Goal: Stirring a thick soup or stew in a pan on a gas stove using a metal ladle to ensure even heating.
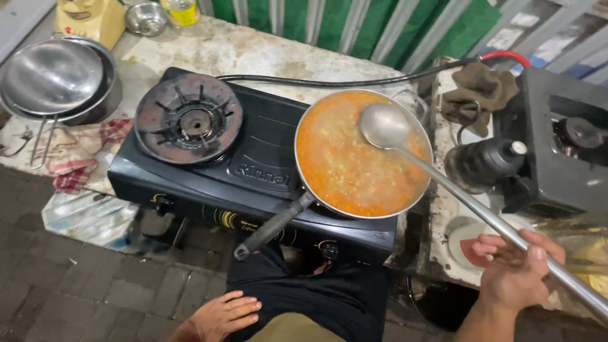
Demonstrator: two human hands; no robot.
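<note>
My right hand (519,269) grips the long steel handle of a ladle (384,125), whose bowl hangs empty above the far side of a frying pan (415,104). The pan holds an orange, bubbly soup and sits on the right burner of a black two-burner gas stove (253,158). Its dark handle (272,227) points toward me. My left hand (221,313) rests flat on my thigh below the stove, fingers spread, holding nothing. The left burner (189,118) is bare and unlit.
Stacked steel bowls and a strainer (57,79) sit at the far left on a checked cloth. A black hose (342,81) runs behind the stove. At right are a dark bottle (484,163), a brown rag (478,88) and a second stove (563,142).
</note>
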